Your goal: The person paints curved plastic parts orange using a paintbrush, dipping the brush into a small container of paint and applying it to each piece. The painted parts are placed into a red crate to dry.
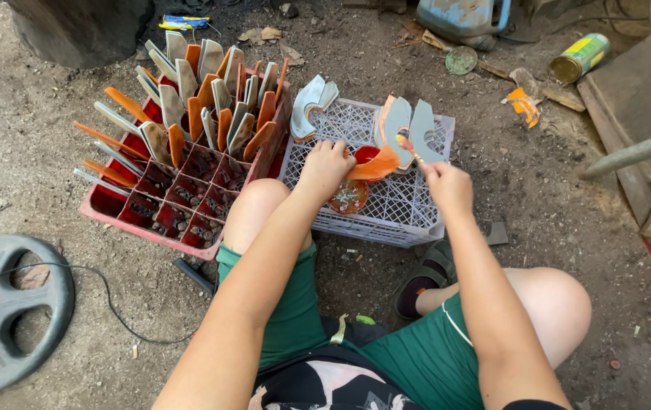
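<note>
Head view: left hand [325,168] gripped orange curved piece [375,165] over white crate [409,209], at 12 o'clock from knees. Right hand [447,186] closed on small brush [409,146], tip touching piece. Painting step; next stroke probably needs steady hold. Red crate [151,220] at 10 o'clock held finished pieces.

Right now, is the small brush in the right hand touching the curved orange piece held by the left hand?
Yes: the brush tip in the right hand rests on the curved orange piece that the left hand holds over the white crate.

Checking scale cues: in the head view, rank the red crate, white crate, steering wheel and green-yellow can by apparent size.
1. red crate
2. white crate, close to the red one
3. steering wheel, partly cut off
4. can, farther away
</note>
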